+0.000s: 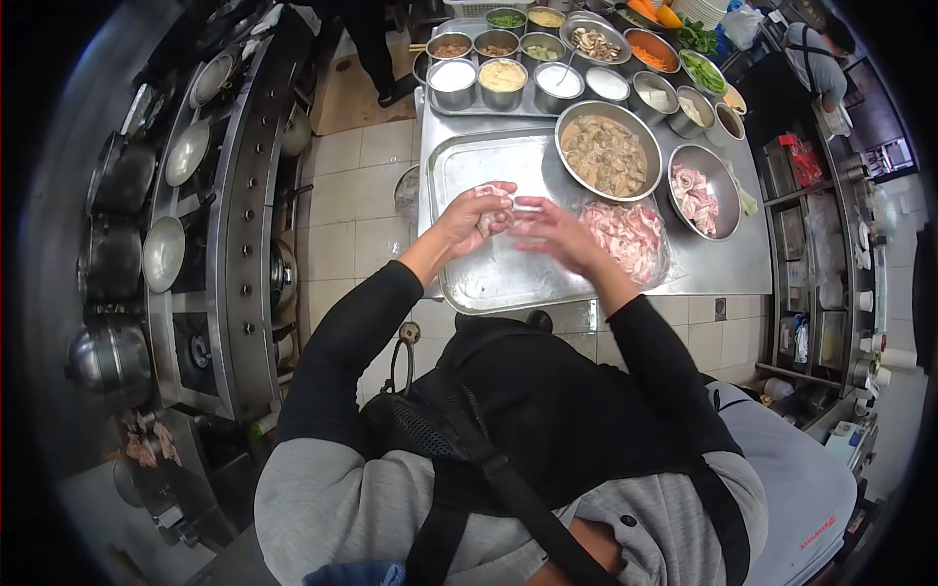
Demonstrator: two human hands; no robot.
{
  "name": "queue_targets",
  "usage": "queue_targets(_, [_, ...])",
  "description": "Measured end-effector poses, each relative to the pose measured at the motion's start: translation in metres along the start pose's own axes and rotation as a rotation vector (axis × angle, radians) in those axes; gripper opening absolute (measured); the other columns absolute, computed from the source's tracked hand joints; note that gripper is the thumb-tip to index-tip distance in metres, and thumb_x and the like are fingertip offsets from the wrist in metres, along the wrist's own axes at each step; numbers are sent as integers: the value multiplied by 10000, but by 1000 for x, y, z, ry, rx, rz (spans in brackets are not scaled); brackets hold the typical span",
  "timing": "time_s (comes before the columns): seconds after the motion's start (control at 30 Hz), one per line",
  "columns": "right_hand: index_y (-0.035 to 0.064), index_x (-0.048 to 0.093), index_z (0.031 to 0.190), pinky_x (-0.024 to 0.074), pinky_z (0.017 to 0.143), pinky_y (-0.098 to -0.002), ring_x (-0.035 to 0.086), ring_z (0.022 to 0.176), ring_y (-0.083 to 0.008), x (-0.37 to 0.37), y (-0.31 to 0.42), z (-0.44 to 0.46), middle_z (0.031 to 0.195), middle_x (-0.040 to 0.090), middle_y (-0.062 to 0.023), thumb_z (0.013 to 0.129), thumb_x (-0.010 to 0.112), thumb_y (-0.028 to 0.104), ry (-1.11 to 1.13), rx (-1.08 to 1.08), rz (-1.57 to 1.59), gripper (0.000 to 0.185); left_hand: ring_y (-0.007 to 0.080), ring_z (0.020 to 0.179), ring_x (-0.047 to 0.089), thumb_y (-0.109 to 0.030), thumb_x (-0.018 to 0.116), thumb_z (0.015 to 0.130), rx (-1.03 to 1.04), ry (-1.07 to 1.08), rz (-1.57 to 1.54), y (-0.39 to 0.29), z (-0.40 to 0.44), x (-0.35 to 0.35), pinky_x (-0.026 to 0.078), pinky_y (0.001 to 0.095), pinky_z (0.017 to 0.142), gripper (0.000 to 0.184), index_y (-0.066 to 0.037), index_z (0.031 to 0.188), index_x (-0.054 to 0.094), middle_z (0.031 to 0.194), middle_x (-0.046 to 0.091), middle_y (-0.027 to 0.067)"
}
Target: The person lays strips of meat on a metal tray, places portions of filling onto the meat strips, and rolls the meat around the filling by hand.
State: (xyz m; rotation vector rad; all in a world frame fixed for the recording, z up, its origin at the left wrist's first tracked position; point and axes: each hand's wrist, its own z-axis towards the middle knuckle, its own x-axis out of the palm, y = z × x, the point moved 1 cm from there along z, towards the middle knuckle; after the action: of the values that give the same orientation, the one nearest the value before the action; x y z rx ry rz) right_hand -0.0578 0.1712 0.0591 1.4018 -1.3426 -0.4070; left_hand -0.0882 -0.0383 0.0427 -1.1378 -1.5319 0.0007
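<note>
My left hand (467,221) is closed round a small pale pink lump of raw meat (495,221) above the metal tray (469,286). Just to its right, my right hand (561,234) is open, its fingers apart and slightly blurred, pointing toward the left hand. Beside my right wrist, a clear plastic bag of sliced raw meat (625,237) lies partly over the tray's right edge. Behind it stands a steel bowl (561,156) of meat in brownish marinade (608,154). A second steel bowl (725,220) to the right holds more raw meat slices (693,199).
Several steel pots of white and yellow ingredients, such as the yellow one (502,76), line the table's far side. A stove (230,264) with woks runs along the left. Shelves (796,244) stand at right. Two other people (826,68) are farther off.
</note>
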Motion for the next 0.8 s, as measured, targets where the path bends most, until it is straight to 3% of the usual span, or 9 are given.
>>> queue_targets(0.07, [15, 543, 1257, 557, 860, -325, 683, 966, -177, 20, -13, -2, 1074, 682, -91, 940, 698, 73, 52, -60, 95, 357, 116, 747, 574, -16, 645, 903, 24, -13, 20, -5, -5, 11, 457, 225, 591, 392, 1, 1278, 530, 928, 616, 64])
queue_targets(0.2, [25, 660, 1087, 559, 738, -305, 674, 845, -144, 19, 0, 7, 1072, 721, -83, 953, 673, 90, -67, -300, -281, 150, 143, 824, 635, -145, 602, 928, 63, -88, -52, 5, -9, -4, 525, 247, 641, 376, 2, 1270, 552, 979, 650, 94])
queue_targets(0.3, [65, 684, 1114, 548, 766, -319, 683, 885, -186, 44, 45, -6, 1089, 718, -80, 914, 677, 95, 46, -496, -875, 202, 171, 882, 671, -270, 595, 926, 18, -149, -319, 11, -26, 27, 561, 236, 723, 408, -10, 1238, 556, 979, 668, 97])
queue_targets(0.33, [72, 700, 1078, 528, 873, -400, 662, 994, -321, 42, 41, 0, 1075, 694, -109, 823, 693, 132, 144, -694, -1075, 262, 212, 936, 689, -447, 579, 945, 0, -110, -347, 13, -29, 30, 598, 306, 800, 482, -30, 1185, 584, 957, 674, 107])
queue_targets(0.43, [76, 694, 1096, 496, 949, -436, 614, 1105, -362, 44, 47, -3, 1207, 659, -127, 798, 707, 146, -84, -821, -1182, 306, 232, 870, 692, -592, 549, 950, -59, -75, -435, 21, -14, 1, 616, 368, 791, 582, -35, 1110, 606, 908, 676, 104])
queue_targets(0.57, [84, 592, 1323, 461, 1015, -458, 580, 1206, -361, 38, 28, -6, 1321, 599, -148, 766, 809, 289, 71, -886, -1254, 631, 202, 682, 628, -693, 499, 944, -158, -272, -308, 28, -16, 11, 571, 364, 611, 641, -64, 989, 609, 815, 643, 54])
queue_targets(0.7, [49, 521, 1397, 467, 1038, -434, 513, 1308, -369, 25, 10, -9, 1384, 551, -207, 747, 838, 334, 197, -451, -1075, 777, 210, 696, 612, -672, 364, 1007, -172, -364, -274, 35, -12, 34, 533, 333, 637, 648, -65, 1008, 593, 785, 622, 64])
queue_targets(0.73, [55, 527, 1390, 497, 982, -415, 575, 1219, -318, 20, 3, -13, 1314, 585, -192, 854, 774, 352, 85, -716, -1028, 660, 211, 682, 612, -630, 341, 1033, -177, -462, -228, 34, -12, 43, 527, 336, 627, 620, -59, 1025, 581, 803, 625, 57])
queue_targets(0.8, [52, 532, 1386, 507, 945, -393, 610, 1116, -265, 11, -23, -16, 1264, 599, -173, 936, 684, 387, -112, -389, -114, 581, 215, 723, 618, -616, 344, 1040, -169, -381, -81, 42, -7, 45, 529, 347, 652, 615, -48, 1050, 579, 862, 632, 73])
